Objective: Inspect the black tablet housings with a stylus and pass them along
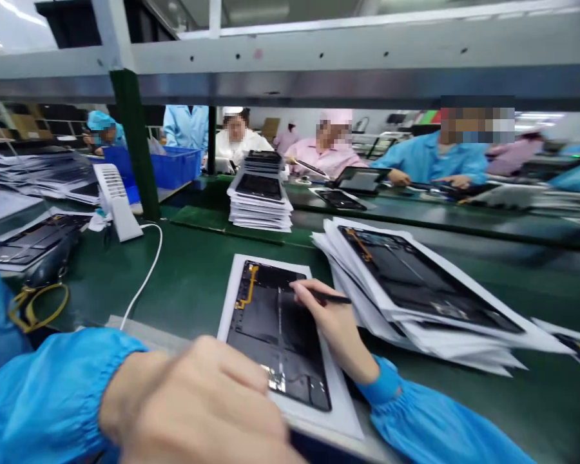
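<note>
Right hand pinches a black pen, tip against a black tablet back panel; panel lies on a white sheet on the green tabletop; left hand hovers blurred over the panel's lower-left edge, grip state indeterminate.

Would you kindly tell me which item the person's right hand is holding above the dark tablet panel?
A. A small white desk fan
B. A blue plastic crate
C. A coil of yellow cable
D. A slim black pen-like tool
D. The right hand pinches a slim black pen-like tool between its fingers, above the dark tablet panel lying on a white sheet.
</note>
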